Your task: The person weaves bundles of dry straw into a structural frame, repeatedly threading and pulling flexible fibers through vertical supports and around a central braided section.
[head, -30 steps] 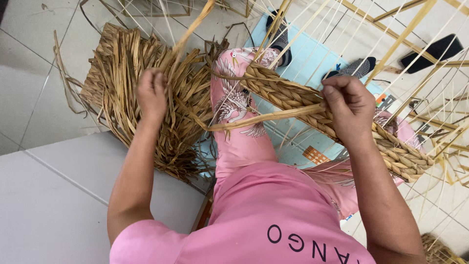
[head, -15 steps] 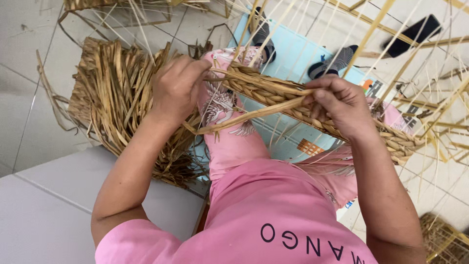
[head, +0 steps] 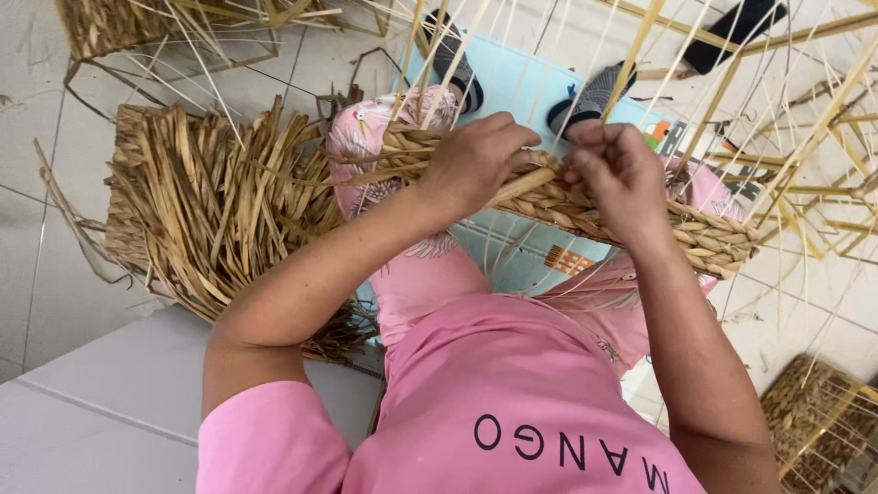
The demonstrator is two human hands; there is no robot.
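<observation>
- The left hand (head: 476,160) sits just left of the picture's centre, fingers curled down over the woven braided band (head: 567,197) and closed on a flat loose straw strand (head: 521,186) that pokes out toward 3 o'clock.
- The right hand (head: 622,178), just at 3 o'clock of the left one, is pinched tight on the same band, thumb and fingertips pressed together at the working spot; what lies under the fingertips is hidden.
- The band lies across the person's knees, running from about 10 o'clock near the pink patterned trouser leg (head: 412,274) down to 4 o'clock, where its woven end (head: 718,242) shows.
- By my reading the weave is partly done: several plaited rows look tight and finished along the band, while many thin upright stakes (head: 640,46) stand bare toward 12 and 2 o'clock, so a good deal seems left to fill.
- A big heap of dry flat straw (head: 219,201) lies on the tiled floor (head: 37,137) at 9 o'clock, apart from the hands.
- A light blue mat (head: 521,82) shows under the feet at 12 o'clock, with two dark-toed socks (head: 585,96) on it.
- A woven basket (head: 814,421) sits at 4 o'clock by the frame edge, and another woven piece (head: 101,23) at 11 o'clock.
- A pale grey surface (head: 110,402) fills the corner at 8 o'clock.
</observation>
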